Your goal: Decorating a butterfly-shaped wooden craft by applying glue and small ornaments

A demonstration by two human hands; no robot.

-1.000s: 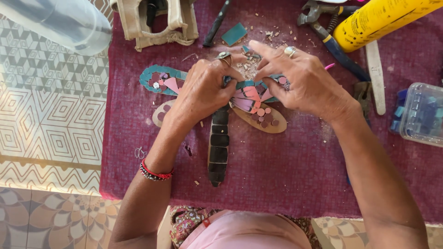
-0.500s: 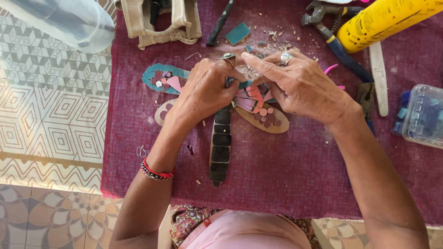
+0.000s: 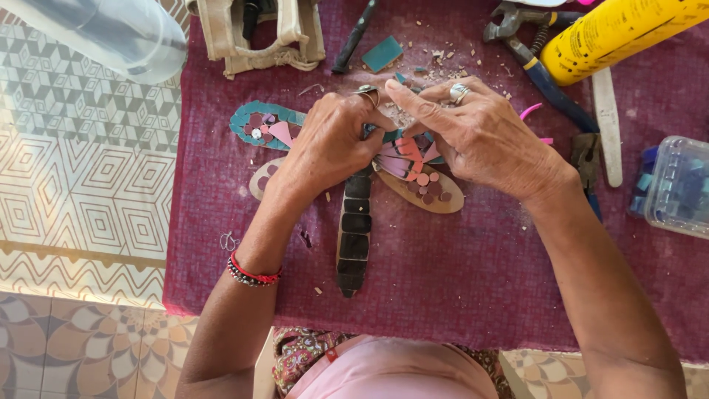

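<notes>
A yellow can (image 3: 617,33) lay tilted at the top right of the bench, its round side printed in black. A clear plastic box (image 3: 676,188) of blue tiles stood at the right edge. A clear plastic tub (image 3: 103,33) lay at the top left, off the cloth.

Maroon cloth (image 3: 458,295) over geometric-patterned tablecloth (image 3: 81,192); patterned floor tiles (image 3: 66,355) below; daylight.

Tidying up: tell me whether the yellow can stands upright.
No: the yellow can lies on its side across the red cloth's top right corner.
</notes>
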